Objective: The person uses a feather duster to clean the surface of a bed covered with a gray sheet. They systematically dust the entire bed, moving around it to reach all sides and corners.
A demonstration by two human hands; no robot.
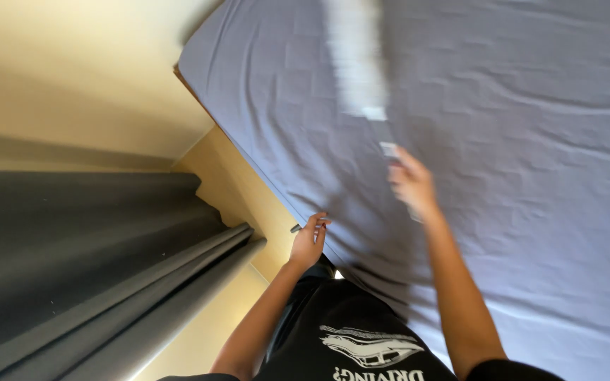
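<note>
a person is holding a blurred white brush over a bed covered with a lilac sheet.

the right hand (412,185), a little right of the middle of the picture, is closing its fingers around the handle of a white brush (356,60), and the brush is stretching from this hand toward 12 o'clock, above the lilac sheet (531,141); it is too blurred to tell if it is touching the sheet. the left hand (308,242) is staying at 7 o'clock from the right hand, at the edge of the bed, with the fingers curled around something small and dark; what it is, one cannot tell. a dark grey curtain (86,261) is hanging at 9 o'clock, beside a yellow wall (72,70). the person's black shirt (347,331) is showing at 6 o'clock.
</note>
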